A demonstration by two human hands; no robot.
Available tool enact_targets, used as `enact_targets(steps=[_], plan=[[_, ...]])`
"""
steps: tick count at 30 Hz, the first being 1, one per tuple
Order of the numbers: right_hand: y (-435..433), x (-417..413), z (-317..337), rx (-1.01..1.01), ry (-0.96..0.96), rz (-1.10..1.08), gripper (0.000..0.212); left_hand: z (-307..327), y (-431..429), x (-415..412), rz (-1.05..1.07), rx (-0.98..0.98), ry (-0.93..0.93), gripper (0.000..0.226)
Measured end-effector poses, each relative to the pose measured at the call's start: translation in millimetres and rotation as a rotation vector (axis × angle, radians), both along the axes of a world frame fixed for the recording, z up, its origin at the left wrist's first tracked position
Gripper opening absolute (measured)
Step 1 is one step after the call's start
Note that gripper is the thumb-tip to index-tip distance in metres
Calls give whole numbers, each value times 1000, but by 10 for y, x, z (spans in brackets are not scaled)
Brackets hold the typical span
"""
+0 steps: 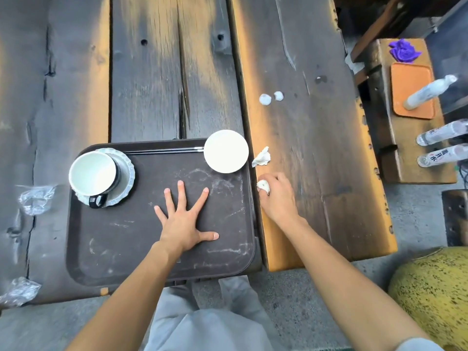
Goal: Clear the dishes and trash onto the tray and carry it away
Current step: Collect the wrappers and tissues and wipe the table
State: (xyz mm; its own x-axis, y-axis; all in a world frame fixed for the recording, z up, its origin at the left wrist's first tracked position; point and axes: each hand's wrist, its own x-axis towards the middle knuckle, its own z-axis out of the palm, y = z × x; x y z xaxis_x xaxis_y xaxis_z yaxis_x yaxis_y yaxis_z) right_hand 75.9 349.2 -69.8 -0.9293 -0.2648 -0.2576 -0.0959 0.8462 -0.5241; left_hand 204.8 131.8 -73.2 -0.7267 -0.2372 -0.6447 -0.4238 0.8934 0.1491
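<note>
The left hand (186, 224) is laid flat on the tray (106, 249), fingers spread wide. Just right of the tray, a crumpled napkin (263, 186) is gripped in the closed right hand (277, 196). A mug (92, 174) and bowl (226, 151) are set at the tray's far side, on a wooden table (304, 122).

A purple cloth (404, 51) lies beside an orange mat (412, 91) on a wooden stand (385, 138); three bottles (442, 133) lean nearby, above a speckled yellow cushion (433, 297).
</note>
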Motion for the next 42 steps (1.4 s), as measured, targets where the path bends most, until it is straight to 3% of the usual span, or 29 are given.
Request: enact_targets(steps=[5, 10, 13, 17, 20, 25, 32, 42], plan=[[-156, -374, 126, -94, 168, -76, 46, -7, 4, 3, -12, -9, 1, 125], [-323, -637, 25, 97, 71, 130, 44, -21, 1, 11, -13, -12, -5, 125], [-246, -543, -61, 159, 65, 190, 33, -13, 3, 8, -9, -10, -8, 125], [-77, -363, -49, 106, 43, 129, 21, 3, 4, 4, -7, -10, -18, 125], [10, -176, 64, -6, 1, 74, 24, 26, 8, 5, -8, -13, -28, 125], [-187, 347, 259, -116, 63, 298, 39, 55, 10, 13, -11, -15, -25, 124], [-481, 712, 19, 173, 45, 598, 58, 13, -17, 264, 25, -31, 32, 111], [-397, 1054, -29, 247, 100, 693, 62, -16, -67, 456, 24, -22, 49, 105]])
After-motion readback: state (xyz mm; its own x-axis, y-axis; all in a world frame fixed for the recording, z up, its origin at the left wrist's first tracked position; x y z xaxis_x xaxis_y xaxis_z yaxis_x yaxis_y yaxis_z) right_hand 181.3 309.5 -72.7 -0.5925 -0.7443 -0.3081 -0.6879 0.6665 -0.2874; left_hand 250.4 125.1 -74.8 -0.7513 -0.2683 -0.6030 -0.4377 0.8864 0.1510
